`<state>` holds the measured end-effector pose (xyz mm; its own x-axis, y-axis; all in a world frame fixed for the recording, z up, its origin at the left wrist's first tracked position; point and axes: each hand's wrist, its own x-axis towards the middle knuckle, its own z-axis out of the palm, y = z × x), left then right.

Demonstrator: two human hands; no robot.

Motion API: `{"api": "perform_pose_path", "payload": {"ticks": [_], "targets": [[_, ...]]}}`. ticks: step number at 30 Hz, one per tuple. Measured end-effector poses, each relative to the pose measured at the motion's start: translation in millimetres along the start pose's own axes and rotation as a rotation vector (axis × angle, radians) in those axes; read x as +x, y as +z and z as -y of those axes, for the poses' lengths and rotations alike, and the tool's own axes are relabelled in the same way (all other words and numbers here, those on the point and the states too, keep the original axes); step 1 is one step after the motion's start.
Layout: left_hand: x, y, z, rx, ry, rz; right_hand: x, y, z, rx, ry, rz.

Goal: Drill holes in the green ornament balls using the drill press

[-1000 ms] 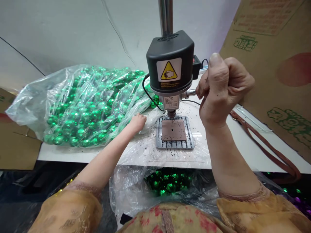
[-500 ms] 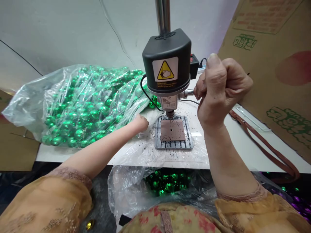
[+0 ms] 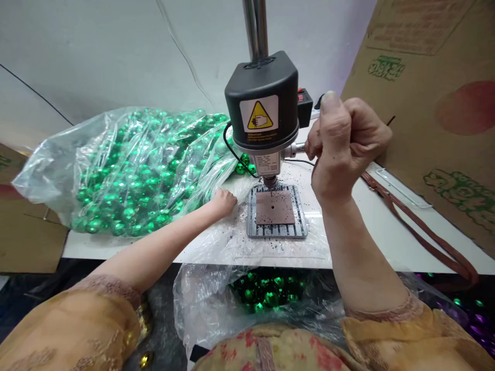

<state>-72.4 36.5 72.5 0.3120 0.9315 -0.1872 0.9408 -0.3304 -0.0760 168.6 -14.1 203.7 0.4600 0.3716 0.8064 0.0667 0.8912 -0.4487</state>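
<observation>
My right hand [image 3: 346, 147] is closed round the feed handle [image 3: 297, 149] at the side of a small black drill press [image 3: 263, 98]. Under its chuck, a square brown board [image 3: 275, 208] with a dark hole in it lies on the slotted metal base [image 3: 277, 231]. My left hand [image 3: 225, 202], fingers curled, rests at the mouth of a clear plastic bag [image 3: 42, 159]. Whatever those fingers hold is hidden. Shiny green faceted balls [image 3: 127, 188] fill the bag, and a few green balls [image 3: 245, 164] show at its opening behind the hand.
Dark shavings are scattered over the white table [image 3: 119, 249]. Below its front edge, an open plastic bag [image 3: 193, 304] holds more green balls [image 3: 269, 291]. A large carton [image 3: 429, 118] and a brown strap [image 3: 417, 224] are on the right. Gold [image 3: 146, 359] and purple balls [image 3: 479, 327] show low down.
The view has shifted slightly. My right hand stays on the handle, and the left hand is still at the bag's mouth with its fingers curled.
</observation>
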Motion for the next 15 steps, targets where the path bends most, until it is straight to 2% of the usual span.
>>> {"api": "perform_pose_path", "payload": {"ticks": [3,5,7,9,11,13,15], "targets": [[-5.7,-11.9,0.5,0.095,0.020,-0.016,0.0,-0.7,0.0,0.001,-0.004,0.012],[-11.4,-18.7,4.7,0.093,0.032,-0.105,-0.2,-0.5,0.0,0.005,-0.006,0.010],[-17.8,-21.5,8.6,-0.066,0.054,-0.251,-0.5,0.1,0.0,0.015,-0.011,-0.001],[-23.7,-20.2,8.7,-0.408,0.096,-0.407,-0.7,0.8,-0.5,0.024,-0.015,-0.014],[-28.2,-16.0,2.6,-0.875,0.110,-0.528,-0.7,1.5,-1.6,0.030,-0.014,-0.027],[-31.1,-10.4,-9.0,-1.360,0.058,-0.553,-0.7,2.1,-3.0,0.046,-0.022,-0.039],[-32.7,-4.3,-23.1,-1.721,-0.009,-0.488,-0.5,2.4,-4.1,0.072,-0.028,-0.054]]}}
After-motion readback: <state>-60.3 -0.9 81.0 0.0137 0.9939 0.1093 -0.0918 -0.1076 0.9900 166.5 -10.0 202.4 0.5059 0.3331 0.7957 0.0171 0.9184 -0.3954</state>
